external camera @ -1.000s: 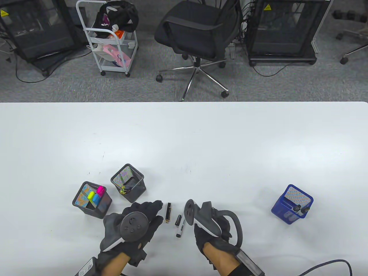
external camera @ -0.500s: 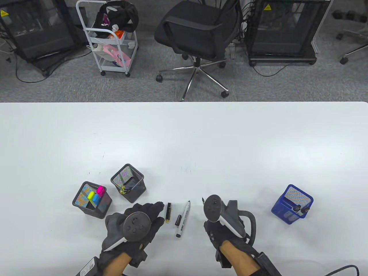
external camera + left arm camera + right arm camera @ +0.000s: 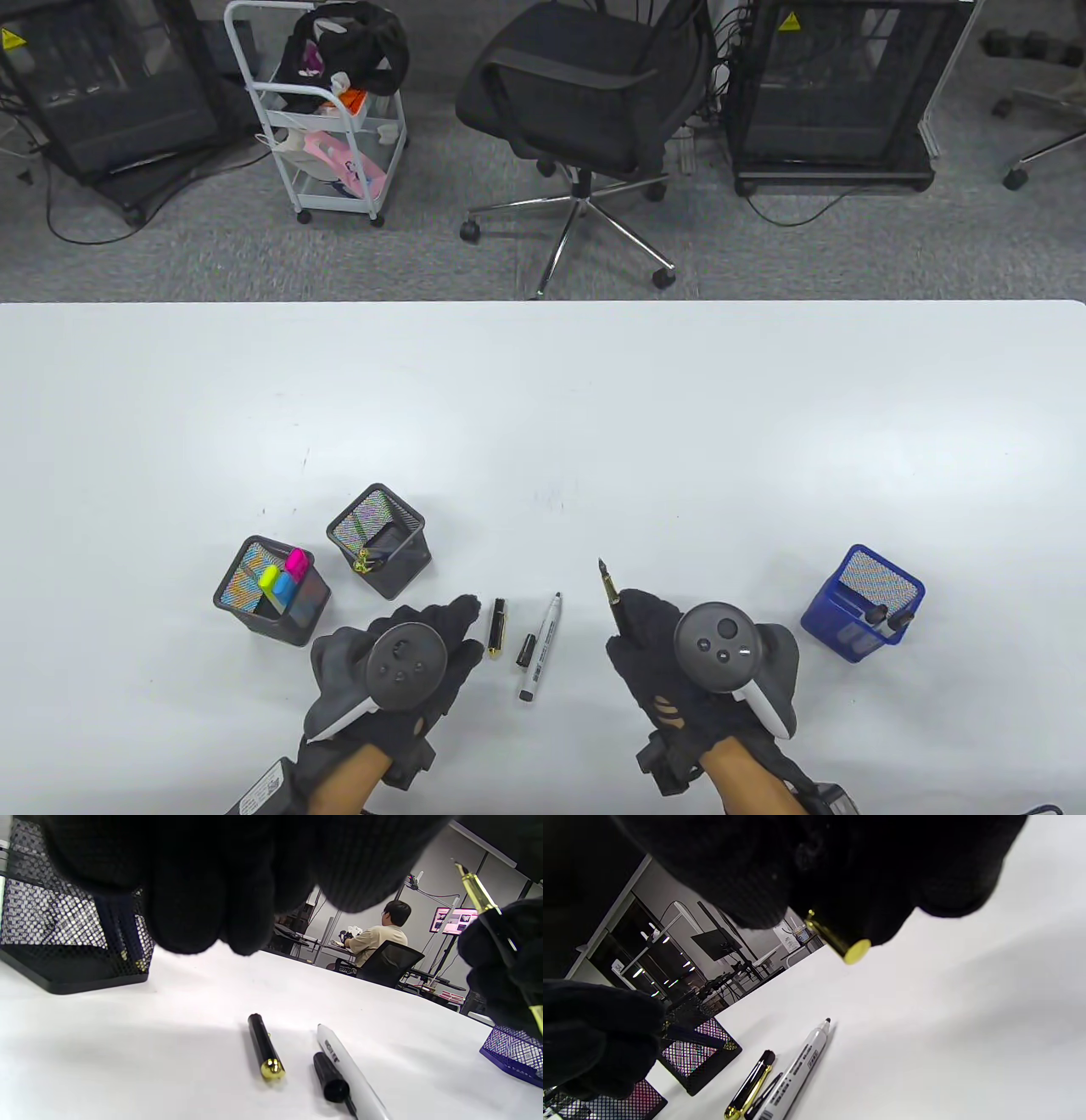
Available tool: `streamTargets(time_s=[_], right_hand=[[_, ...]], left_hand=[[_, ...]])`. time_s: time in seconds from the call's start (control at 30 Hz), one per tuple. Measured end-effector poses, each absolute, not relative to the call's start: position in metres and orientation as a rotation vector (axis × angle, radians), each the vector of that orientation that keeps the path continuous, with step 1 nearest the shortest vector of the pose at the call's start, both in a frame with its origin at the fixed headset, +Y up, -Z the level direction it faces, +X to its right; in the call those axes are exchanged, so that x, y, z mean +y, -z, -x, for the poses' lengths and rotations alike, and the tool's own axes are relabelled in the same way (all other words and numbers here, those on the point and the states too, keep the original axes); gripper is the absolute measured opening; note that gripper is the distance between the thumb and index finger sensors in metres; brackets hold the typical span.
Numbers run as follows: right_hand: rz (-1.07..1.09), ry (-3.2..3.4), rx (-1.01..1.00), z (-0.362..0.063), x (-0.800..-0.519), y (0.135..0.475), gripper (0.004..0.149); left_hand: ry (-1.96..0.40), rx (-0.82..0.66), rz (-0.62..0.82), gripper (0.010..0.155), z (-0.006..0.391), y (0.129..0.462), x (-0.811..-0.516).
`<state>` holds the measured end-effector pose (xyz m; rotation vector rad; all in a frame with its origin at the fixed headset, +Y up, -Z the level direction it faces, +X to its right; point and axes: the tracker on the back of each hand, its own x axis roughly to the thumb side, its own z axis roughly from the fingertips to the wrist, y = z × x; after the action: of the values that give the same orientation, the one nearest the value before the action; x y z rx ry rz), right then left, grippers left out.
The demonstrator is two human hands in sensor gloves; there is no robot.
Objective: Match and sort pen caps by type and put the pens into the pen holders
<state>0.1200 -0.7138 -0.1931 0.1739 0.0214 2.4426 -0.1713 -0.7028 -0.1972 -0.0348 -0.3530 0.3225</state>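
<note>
Right hand (image 3: pixel 679 671) pinches uncapped fountain pen (image 3: pixel 609 585), nib up and away, likely so its cap can go on. Black-gold cap (image 3: pixel 497 628) lies on table (image 3: pixel 543 424) just left of white marker (image 3: pixel 540 647). Left hand (image 3: pixel 399 671), fingers relaxed, holds nothing, fingertips beside cap, likely to take it.

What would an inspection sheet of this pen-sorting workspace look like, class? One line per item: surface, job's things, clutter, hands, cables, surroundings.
Surface: white table, faint marks.
Job's things: fountain pen uncapped; black-and-gold cap, white marker and small black cap lying loose; highlighters in one black mesh holder; second black mesh holder; blue mesh holder.
Clutter: nothing seen.
Hands: right hand grips the fountain pen; left hand holds nothing, fingers near the black-and-gold cap.
Cables: floor cable.
Surroundings: office chair, white cart, seated person.
</note>
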Motion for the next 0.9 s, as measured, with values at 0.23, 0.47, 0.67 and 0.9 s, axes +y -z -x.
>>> streamTargets(time_s=[0.23,0.47,0.67,0.9], right_hand=[[-0.249,-2.509,-0.059,-0.119,-0.712,0.192,0.053],[-0.215,-2.486,-0.091,-0.132,-0.708,0.190,0.053],[-0.223,-2.496,-0.086,-0.134,-0.707,0.188,0.054],[-0.231,-2.497,-0.075,-0.133,-0.707,0.187,0.053]], left_hand=[[-0.276,-0.298,0.047,0.058,0.163,0.200,-0.708],[-0.037,-0.175,0.119,0.064,0.132,0.223,-0.711],[0.052,-0.082,0.184,0.063,0.110,0.244,-0.728],[0.095,-0.063,0.211,0.062,0.098,0.251,-0.738]])
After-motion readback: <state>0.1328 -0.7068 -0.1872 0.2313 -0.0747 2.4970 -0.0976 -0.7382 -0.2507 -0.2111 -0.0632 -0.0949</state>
